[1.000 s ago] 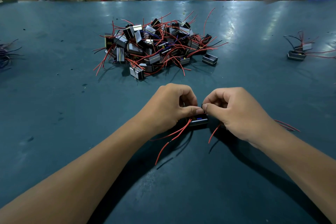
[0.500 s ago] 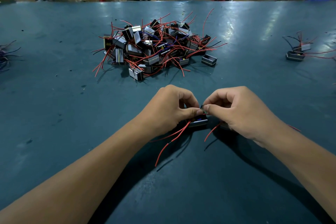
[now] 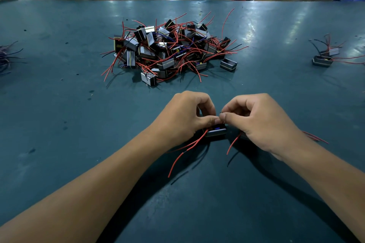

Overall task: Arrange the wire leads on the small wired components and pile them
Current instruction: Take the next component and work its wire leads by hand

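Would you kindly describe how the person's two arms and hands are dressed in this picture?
Both forearms are bare as far as the frame shows: no sleeves, gloves, watch, bracelets or rings are visible on the left hand or the right hand. The fingernails that show are short and unpainted. No markings, tape or cables are attached to either arm.

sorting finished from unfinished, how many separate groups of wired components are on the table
3, perhaps 4: a big pile at centre back, a small pair far right, one component under both hands. Loose wires at the left edge may be another.
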### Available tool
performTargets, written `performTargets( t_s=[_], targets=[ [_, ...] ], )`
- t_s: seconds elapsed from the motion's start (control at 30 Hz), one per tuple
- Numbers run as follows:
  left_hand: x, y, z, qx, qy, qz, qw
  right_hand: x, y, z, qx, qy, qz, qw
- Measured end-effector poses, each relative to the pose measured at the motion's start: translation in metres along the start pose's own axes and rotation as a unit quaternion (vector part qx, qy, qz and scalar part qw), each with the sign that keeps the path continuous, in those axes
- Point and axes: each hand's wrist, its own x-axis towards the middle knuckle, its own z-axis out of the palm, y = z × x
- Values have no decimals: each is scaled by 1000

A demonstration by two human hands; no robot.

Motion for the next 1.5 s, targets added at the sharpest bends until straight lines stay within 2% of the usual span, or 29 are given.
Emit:
performTargets(
  t_s=[0.33,0.47,0.67,0.87,1.3,1.5],
  targets=[
    [-2,7,-7,19,-31,14,999,-2,-2,2,-28,7,-10,1000],
    [-3,10,-10,14,-18,15,1000,-3,-3,1,-28,-2,-14,1000],
    [-5,12,-6,78,19,69,994,-3,-5,2,-30,1,-23,999],
    [-2,11,-5,154,21,118,981,-5,-9,2,-39,-1,-30,999],
    [6,2,-15,147,-74,178,970,-9,-18,2,-78,-16,-57,995],
    [6,4,-13,144,-69,181,971,-10,-18,3,-82,-11,-60,995]
  ],
)
